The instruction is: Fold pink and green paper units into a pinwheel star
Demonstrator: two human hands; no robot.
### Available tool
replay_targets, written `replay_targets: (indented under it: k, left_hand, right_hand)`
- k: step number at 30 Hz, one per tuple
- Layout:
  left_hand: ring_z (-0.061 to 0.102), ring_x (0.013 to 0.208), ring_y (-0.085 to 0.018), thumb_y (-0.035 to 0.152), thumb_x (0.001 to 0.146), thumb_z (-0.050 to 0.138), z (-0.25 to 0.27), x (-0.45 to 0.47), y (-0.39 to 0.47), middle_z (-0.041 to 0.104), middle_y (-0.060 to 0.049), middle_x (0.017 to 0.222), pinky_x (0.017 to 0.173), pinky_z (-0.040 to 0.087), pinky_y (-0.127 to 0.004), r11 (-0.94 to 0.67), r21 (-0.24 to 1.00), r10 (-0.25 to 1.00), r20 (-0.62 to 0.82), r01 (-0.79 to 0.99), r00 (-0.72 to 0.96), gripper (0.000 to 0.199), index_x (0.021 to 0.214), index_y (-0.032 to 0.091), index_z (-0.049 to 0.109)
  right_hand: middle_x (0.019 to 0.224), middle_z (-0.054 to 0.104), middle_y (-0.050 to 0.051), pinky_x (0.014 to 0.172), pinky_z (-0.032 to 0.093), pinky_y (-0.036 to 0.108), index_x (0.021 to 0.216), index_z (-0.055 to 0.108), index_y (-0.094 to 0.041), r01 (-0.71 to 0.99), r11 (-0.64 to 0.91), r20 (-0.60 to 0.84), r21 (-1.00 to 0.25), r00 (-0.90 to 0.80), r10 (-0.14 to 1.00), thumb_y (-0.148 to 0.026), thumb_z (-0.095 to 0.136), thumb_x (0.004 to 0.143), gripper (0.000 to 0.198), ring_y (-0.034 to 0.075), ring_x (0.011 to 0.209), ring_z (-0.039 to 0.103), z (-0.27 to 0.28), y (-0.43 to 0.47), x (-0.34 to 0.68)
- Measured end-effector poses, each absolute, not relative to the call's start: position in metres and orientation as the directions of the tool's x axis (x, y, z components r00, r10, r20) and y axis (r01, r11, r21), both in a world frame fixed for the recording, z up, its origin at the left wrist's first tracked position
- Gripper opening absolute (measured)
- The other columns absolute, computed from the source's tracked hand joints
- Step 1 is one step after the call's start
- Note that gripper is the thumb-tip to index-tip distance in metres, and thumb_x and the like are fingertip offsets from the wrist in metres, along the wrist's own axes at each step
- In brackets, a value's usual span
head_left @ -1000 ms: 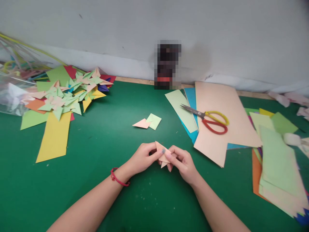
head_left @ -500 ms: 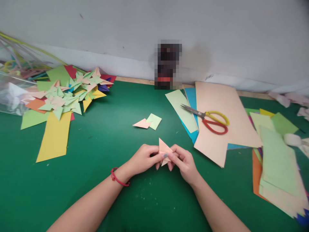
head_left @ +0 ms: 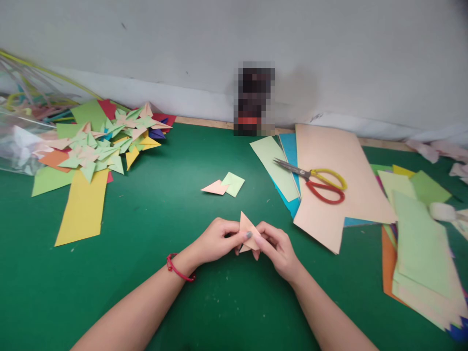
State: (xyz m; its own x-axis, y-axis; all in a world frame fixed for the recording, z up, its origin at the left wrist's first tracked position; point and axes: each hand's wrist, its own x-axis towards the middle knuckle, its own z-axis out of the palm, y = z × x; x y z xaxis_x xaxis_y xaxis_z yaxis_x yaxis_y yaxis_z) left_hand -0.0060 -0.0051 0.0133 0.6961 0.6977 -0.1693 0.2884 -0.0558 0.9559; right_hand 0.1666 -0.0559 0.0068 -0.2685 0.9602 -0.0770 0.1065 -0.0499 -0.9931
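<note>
Between my two hands is a small folded piece of peach paper, one pointed corner sticking up and another showing below the fingers. My left hand pinches its left side, thumb lying across the front. From the right, my right hand grips the other edge between thumb and fingers; the fingertips behind the paper are partly hidden. Just beyond the hands, a folded peach piece and a pale green folded piece lie touching on the green table.
Scissors with yellow and red handles rest on large peach sheets. Pale green strips are stacked at the right, near a white tape roll. Folded paper stars, a yellow strip and a clear plastic bag lie left.
The peach paper has turned slightly in my fingers and shifted a little left. My right thumb has moved a bit over its right edge; the other things stay put.
</note>
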Motion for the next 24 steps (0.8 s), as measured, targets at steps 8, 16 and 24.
replay_targets:
  k: [8, 16, 24]
  left_hand:
    - [0.057, 0.069, -0.012, 0.027, 0.091, 0.036, 0.009, -0.007, -0.007, 0.062, -0.002, 0.073, 0.069, 0.044, -0.024, -0.337, 0.828, 0.879, 0.105, 0.449, 0.466, 0.030, 0.076, 0.016, 0.059]
    - [0.021, 0.134, -0.031, 0.029, 0.085, 0.048, 0.002, 0.000, 0.001, 0.029, -0.014, 0.144, 0.106, 0.011, -0.058, -0.396, 0.368, 0.916, 0.222, 0.841, 0.334, 0.050, 0.133, 0.019, 0.035]
    - [0.041, 0.122, -0.025, 0.027, 0.086, 0.048, 0.004, -0.002, -0.002, 0.052, -0.007, 0.128, 0.106, 0.006, -0.058, -0.448, 0.410, 0.894, 0.208, 0.794, 0.397, 0.029, 0.115, 0.024, 0.052]
  right_hand:
    - [0.053, 0.055, -0.002, 0.051, 0.037, 0.024, 0.072, 0.051, -0.019, 0.153, -0.082, -0.105, -0.985, -0.148, 0.983, -0.034, 0.049, 0.087, 0.021, 0.011, 0.048, 0.048, 0.004, -0.056, 0.163]
    - [0.053, 0.056, -0.002, 0.048, 0.037, 0.024, 0.074, 0.049, -0.019, 0.042, -0.099, -0.100, -0.994, -0.015, 0.995, -0.035, 0.048, 0.087, 0.021, 0.011, 0.047, 0.048, 0.003, -0.054, 0.160]
    - [0.091, 0.060, 0.006, 0.079, 0.043, 0.032, 0.077, 0.056, -0.018, 0.357, -0.012, 0.113, -0.934, 0.328, 0.938, -0.031, 0.046, 0.088, 0.020, 0.019, 0.087, 0.055, -0.003, -0.049, 0.160]
